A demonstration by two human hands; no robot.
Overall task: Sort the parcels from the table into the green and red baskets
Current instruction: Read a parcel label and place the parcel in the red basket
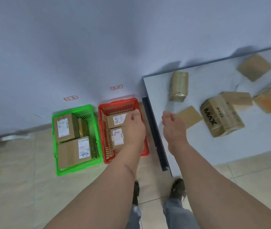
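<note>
Above the red plastic mesh basket (102,113), the left hand (134,128) is held loosely curled and empty; the right hand (172,128), likewise empty, is nearing the white table (214,146). Between parcels, seemingly: the flat brown cardboard parcel (189,115) lies nearest, and its label must be read to choose red or the green plastic basket (55,146).

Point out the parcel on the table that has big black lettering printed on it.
It is the MAX parcel, lying on the table just right of the right hand. The other parcels on the table show plain brown faces.
</note>
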